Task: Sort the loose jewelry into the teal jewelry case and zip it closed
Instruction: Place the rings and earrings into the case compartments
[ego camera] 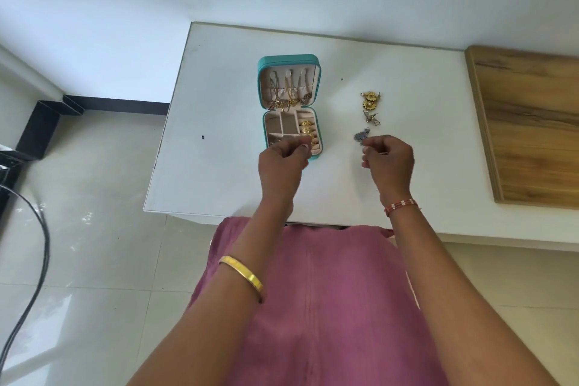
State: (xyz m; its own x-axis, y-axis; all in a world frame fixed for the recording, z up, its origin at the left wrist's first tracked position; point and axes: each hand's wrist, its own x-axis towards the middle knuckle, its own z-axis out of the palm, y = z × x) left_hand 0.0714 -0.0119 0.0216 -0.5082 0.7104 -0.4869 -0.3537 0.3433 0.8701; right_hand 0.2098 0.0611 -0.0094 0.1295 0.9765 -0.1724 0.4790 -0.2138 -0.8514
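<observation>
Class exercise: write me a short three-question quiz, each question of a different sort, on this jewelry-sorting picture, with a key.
1. True or false: the teal jewelry case is zipped shut.
2. Which pieces lie farthest from the person? A) gold flower earrings B) grey earrings C) a watch
3. Fill in: the left hand is over the case's ____ half.

Key: 1 false, it lies open; 2 A; 3 near (tray).

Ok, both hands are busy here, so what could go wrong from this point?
1. The left hand hovers over the open teal case; bumping it could spill the rings.
2. The right hand reaches the grey piece; a weak pinch may drop it.
3. Gold earrings lying loose on the table could get knocked.
</observation>
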